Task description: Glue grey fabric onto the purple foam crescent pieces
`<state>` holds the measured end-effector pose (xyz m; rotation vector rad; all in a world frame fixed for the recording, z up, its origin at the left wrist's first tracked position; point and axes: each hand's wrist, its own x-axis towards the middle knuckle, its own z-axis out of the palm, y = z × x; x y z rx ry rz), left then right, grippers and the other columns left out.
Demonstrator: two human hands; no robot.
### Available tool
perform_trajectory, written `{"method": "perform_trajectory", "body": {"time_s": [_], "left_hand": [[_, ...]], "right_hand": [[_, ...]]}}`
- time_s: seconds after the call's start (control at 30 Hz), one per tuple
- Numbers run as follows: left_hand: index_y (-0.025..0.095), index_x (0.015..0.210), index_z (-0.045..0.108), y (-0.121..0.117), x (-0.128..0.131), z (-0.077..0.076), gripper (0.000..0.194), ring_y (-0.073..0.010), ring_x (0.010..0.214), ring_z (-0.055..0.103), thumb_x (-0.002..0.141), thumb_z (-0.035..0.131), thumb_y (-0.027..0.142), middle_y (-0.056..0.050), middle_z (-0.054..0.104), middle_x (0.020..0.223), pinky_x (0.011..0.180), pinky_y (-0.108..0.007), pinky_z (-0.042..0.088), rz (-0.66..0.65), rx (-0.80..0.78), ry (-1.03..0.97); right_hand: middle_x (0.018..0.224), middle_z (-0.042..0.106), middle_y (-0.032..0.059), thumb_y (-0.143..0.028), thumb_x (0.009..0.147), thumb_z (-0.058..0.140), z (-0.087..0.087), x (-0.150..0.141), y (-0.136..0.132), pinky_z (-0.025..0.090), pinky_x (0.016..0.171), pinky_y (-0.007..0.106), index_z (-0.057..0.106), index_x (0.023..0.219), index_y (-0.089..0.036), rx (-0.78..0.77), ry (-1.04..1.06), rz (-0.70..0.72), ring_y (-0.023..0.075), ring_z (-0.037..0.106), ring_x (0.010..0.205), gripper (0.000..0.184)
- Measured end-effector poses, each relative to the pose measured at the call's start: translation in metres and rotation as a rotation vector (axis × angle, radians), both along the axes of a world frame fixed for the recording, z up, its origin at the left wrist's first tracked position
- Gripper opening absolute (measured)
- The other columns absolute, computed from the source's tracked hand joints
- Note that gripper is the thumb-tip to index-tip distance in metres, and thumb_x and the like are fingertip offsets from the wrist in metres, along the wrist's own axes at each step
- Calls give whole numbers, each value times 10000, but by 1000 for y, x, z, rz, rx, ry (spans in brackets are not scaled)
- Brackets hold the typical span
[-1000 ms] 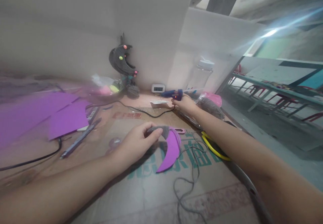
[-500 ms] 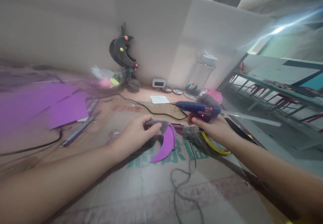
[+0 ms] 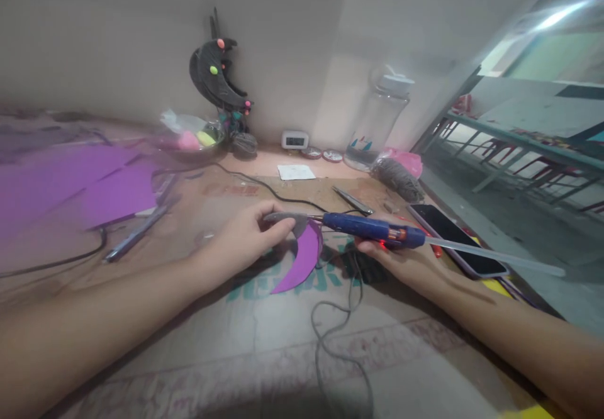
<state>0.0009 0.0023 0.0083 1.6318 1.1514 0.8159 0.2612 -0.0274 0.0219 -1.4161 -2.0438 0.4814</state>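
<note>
- Single head-worn view, looking forward and down.
- Close range: hands (image 3: 252,233) (image 3: 394,258) near the middle, surface (image 3: 255,343) below.
- Pale wall (image 3: 283,48) ahead; floor (image 3: 455,177) farther off at right.

1 glue gun (image 3: 361,225), 1 btl (image 3: 379,120)

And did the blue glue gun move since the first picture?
Yes. Against the white clock, the blue glue gun, held in the right hand, has come toward the person and rightward; at first it showed near the clock.
</note>
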Motion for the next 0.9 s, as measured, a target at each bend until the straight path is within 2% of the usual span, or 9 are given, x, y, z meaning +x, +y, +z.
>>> {"method": "perform_trajectory", "body": {"time_s": [0.1, 0.4, 0.53, 0.73, 0.9], "left_hand": [[222, 823, 567, 0, 0, -1, 177, -159, 618, 620, 837, 567, 398, 21, 692, 682, 546, -229, 421, 4, 20, -18], [220, 831, 573, -1, 0, -1, 181, -151, 589, 601, 846, 561, 401, 22, 689, 680, 519, -224, 400, 0, 20, -33], [214, 847, 569, 0, 0, -1, 195, -146, 590, 596, 849, 560, 409, 23, 682, 676, 524, -219, 401, -10, 21, -43], [214, 859, 571, -1, -1, -1, 190, -136, 574, 580, 851, 558, 404, 26, 677, 678, 495, -207, 377, -15, 8, -48], [222, 833, 560, -1, -1, -2, 179, -130, 553, 565, 853, 560, 399, 33, 662, 656, 480, -204, 367, -17, -4, -51]], "right_hand": [[746, 642, 42, -451, 783, 654, -2, 0, 0, 482, 636, 340, 608, 766, -242, 26, 34, -1, 232, 599, 704, 214], [780, 653, 34, -467, 790, 631, -1, -3, 2, 509, 638, 342, 611, 824, -235, -27, 8, -3, 223, 611, 713, 236], [720, 637, 31, -445, 777, 622, 1, -7, 1, 496, 586, 319, 589, 765, -228, -30, 14, -1, 206, 596, 659, 219], [637, 590, 8, -447, 767, 605, 1, -11, 1, 466, 546, 288, 559, 695, -228, 62, -26, -46, 180, 568, 596, 236], [647, 617, 11, -418, 743, 635, 4, -11, 1, 467, 540, 278, 561, 694, -222, 13, -40, -48, 182, 586, 607, 215]]}}
